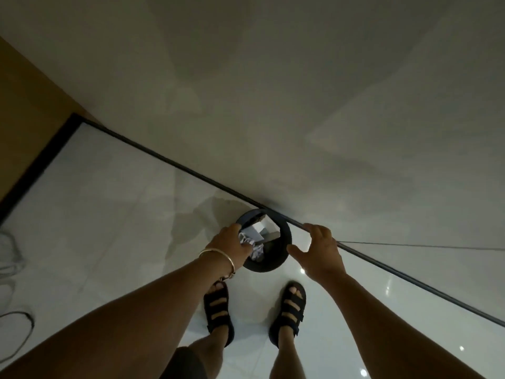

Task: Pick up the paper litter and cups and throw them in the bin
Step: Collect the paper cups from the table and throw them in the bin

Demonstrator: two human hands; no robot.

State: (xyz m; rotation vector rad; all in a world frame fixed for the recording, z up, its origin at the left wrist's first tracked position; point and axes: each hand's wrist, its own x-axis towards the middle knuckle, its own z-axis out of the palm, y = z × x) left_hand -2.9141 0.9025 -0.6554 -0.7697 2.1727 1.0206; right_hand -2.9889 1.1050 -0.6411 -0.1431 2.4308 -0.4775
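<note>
Left hand (232,242) grips one crumpled paper wad (250,243) directly over the bin's mouth, likely poised to drop it. Right hand (319,250) is empty, fingers spread, just beside the rim, probably for balance. One black bin (286,239) stands on the floor (109,228) against the wall (300,105). Pale pieces inside; count unclear.

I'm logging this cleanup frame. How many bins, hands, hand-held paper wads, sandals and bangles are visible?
1 bin
2 hands: left hand, right hand
1 paper wad, in the left hand's grip
2 sandals: left sandal, right sandal
1 bangle
Total: 7
</note>
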